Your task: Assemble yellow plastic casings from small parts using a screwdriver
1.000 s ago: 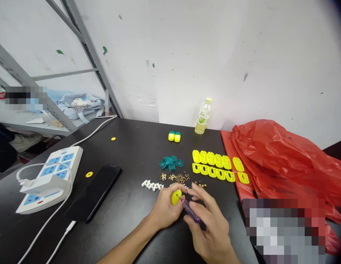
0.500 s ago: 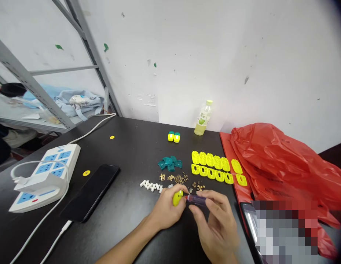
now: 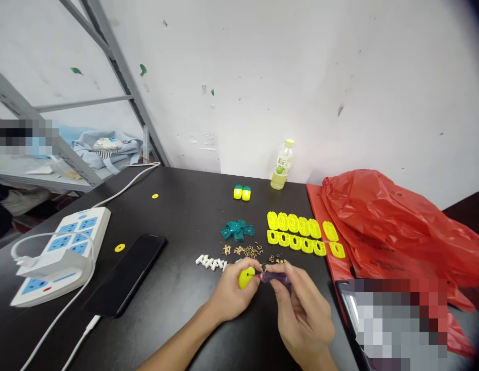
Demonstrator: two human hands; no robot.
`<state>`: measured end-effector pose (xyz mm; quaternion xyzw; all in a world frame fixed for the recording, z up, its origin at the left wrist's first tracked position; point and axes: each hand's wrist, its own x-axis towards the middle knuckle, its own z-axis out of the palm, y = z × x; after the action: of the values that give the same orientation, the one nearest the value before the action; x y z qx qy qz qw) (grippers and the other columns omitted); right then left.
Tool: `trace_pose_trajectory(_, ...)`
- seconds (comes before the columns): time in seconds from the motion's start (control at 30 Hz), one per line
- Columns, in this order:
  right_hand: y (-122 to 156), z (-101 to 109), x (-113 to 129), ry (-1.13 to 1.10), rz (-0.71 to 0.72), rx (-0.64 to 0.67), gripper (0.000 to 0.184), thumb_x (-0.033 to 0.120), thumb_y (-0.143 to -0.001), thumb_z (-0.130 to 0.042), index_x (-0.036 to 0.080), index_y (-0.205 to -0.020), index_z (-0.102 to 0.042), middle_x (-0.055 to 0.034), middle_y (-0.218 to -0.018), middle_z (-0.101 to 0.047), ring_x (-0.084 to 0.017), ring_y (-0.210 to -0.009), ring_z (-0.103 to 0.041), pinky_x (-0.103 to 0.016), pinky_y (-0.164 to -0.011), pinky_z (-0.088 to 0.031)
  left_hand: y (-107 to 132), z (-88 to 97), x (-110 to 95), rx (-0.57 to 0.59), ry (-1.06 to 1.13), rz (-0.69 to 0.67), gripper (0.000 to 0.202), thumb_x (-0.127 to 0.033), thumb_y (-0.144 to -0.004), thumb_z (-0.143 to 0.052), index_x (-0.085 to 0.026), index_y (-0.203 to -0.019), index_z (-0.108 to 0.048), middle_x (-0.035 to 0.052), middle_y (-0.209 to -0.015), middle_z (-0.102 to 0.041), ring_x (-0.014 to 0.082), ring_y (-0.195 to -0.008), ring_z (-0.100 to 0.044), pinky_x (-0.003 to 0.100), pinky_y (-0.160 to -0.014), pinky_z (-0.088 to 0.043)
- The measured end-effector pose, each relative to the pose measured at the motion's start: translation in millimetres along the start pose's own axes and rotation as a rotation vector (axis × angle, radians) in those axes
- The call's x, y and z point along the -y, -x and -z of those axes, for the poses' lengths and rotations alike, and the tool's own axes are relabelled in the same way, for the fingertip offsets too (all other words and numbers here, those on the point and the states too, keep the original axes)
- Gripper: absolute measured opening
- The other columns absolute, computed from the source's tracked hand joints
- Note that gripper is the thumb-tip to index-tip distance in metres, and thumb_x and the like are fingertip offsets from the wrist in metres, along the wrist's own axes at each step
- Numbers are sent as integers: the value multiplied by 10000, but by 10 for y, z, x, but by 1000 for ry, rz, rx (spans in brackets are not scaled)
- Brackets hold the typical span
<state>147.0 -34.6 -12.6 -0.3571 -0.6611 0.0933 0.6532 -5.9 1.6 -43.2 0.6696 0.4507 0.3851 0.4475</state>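
My left hand is closed around a small yellow plastic casing, with its flat face turned up and to the right. My right hand grips a screwdriver with a dark purple, see-through handle and a red collar. The screwdriver's tip meets the casing near a small hole. Just beyond my hands lie brass screws, small brass nuts and white plastic pieces. Behind those sits a pile of teal translucent covers. Two rows of yellow casing halves lie to the right.
Two yellow-and-teal units stand farther back, near a drink bottle by the wall. On the left are a white power strip with cables and a black phone. Red plastic bags cover the right side. Yellow discs lie left.
My right fingers have closed in around the screwdriver's handle, with the thumb now pressed against it. The casing stays in my left hand. The whole view has shifted slightly.
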Motion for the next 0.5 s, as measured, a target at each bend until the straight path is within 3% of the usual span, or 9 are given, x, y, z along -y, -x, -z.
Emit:
trace_pose_trajectory(0.1, 0, 41, -22, 0, -9, 128, 577, -34, -873, -545, 174, -1410, -518, -155, -1212, -672, -245, -1097, -684, -421, -877, -634, -2, -5, -8, 12, 27, -2, 182, -315, -860, -628, -181, -968, -687, 23, -802, -675, 158, -713, -590, 246, -688, -467)
trace_pose_trajectory(0.2, -5, 61, -29, 38, 69, 74, 538, -31, -841, -615, 223, -1315, -618, -120, -1158, -662, -222, -1059, -679, -376, -825, -645, -4, -8, -12, -1, 28, 11, 190, -334, -856, -634, -182, -956, -685, 12, -763, -661, 148, -674, -572, 237, -649, -456)
trace_pose_trajectory(0.27, 1, 60, -28, 43, 65, 45, 588, -58, -844, -589, 231, -1356, -581, -102, -1106, -675, -193, -999, -694, -340, -786, -651, -5, -8, -14, -6, 26, 11, 187, -337, -859, -631, -184, -950, -687, 12, -762, -661, 149, -681, -574, 236, -651, -455)
trace_pose_trajectory(0.37, 16, 57, -25, 44, 60, 115, 605, -52, -868, -530, 173, -1429, -498, -159, -1214, -658, -234, -1089, -678, -412, -861, -638, -6, -6, -14, -7, 14, -7, 178, -325, -866, -622, -186, -954, -688, 17, -787, -668, 156, -712, -583, 243, -683, -461)
trace_pose_trajectory(0.5, 12, 57, -18, 54, 102, 78, 583, -59, -836, -596, 227, -1344, -589, -111, -1139, -659, -202, -1043, -675, -357, -816, -646, -8, -2, -9, 0, -9, 0, 169, -309, -869, -614, -183, -962, -676, 6, -766, -656, 142, -668, -558, 235, -646, -443)
